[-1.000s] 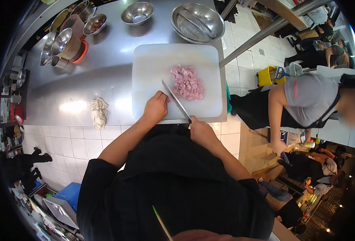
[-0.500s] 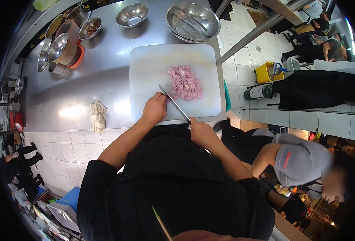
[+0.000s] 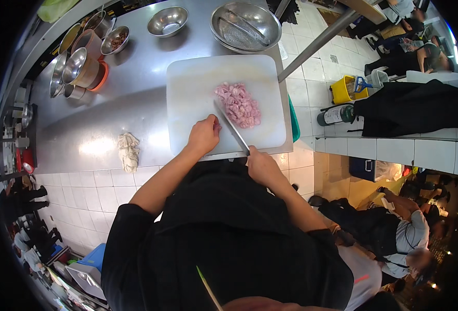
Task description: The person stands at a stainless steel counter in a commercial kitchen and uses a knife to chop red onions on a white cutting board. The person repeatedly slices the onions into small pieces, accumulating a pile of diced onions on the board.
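A white cutting board (image 3: 192, 78) lies at the front right of the steel table. On its right half is a loose heap of pink sliced shallots (image 3: 239, 103). My right hand (image 3: 264, 168) grips the handle of a kitchen knife (image 3: 232, 124), whose blade slants up and left along the heap's left edge. Left of the blade, my left hand (image 3: 204, 136) rests over the board with its fingers curled. Between its fingertips shows a small reddish-pink piece of shallot (image 3: 217, 127), mostly hidden by the hand.
A crumpled cloth (image 3: 128, 151) lies at the table's front edge. Behind the board stand a steel bowl (image 3: 168, 22) and a colander (image 3: 245, 27) with tongs. Several pots and bowls, including a small bowl of brown food (image 3: 116, 40), crowd the back left. Co-workers stand at right.
The knife has shifted up and right, from beside my left fingertips to the edge of the heap. My left hand has moved slightly right. A grey-shirted co-worker has moved lower, partly behind me.
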Tool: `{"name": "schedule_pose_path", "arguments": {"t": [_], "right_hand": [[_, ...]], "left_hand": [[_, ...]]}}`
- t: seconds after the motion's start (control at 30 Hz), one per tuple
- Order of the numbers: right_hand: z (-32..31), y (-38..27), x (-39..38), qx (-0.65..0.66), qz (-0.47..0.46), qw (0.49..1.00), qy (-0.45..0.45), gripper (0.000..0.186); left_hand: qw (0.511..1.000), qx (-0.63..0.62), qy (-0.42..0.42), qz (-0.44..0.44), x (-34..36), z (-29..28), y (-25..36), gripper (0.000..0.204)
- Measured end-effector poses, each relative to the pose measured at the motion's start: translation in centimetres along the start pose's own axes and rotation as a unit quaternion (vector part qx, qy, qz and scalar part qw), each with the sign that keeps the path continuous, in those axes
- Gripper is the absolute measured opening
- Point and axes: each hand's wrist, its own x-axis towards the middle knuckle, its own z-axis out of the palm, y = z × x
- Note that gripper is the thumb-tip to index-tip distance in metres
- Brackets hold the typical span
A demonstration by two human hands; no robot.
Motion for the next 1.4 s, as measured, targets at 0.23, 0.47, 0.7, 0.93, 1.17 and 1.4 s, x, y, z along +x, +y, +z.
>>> {"name": "schedule_pose_path", "arguments": {"t": [0.23, 0.47, 0.7, 0.93, 1.17, 1.4], "right_hand": [[0.2, 0.0, 0.0, 0.003, -0.029, 0.999, -0.015, 0.027], [0.3, 0.2, -0.8, -0.006, -0.025, 0.999, -0.026, 0.027], [-0.4, 0.3, -0.2, -0.006, -0.019, 0.999, -0.042, 0.024], [0.0, 0.7, 0.3, -0.018, -0.022, 0.998, -0.05, 0.022], [0.2, 0.7, -0.2, -0.029, -0.035, 0.998, -0.052, 0.03], [-0.3, 0.2, -0.2, -0.018, -0.027, 0.998, -0.057, 0.026]], "left_hand": [[0.999, 0.034, -0.002, 0.032, -0.4, 0.1, 0.3, 0.011], [0.995, 0.02, 0.04, 0.089, -0.7, 0.1, -0.3, 0.009], [0.993, 0.008, 0.068, 0.101, -0.7, 0.7, -0.8, 0.007], [0.994, 0.02, 0.061, 0.092, -1.3, 0.7, -0.7, 0.006], [0.992, 0.017, 0.072, 0.107, -1.4, 0.9, -0.8, 0.008], [0.988, 0.027, 0.097, 0.115, -1.4, 1.0, -0.8, 0.008]]}}
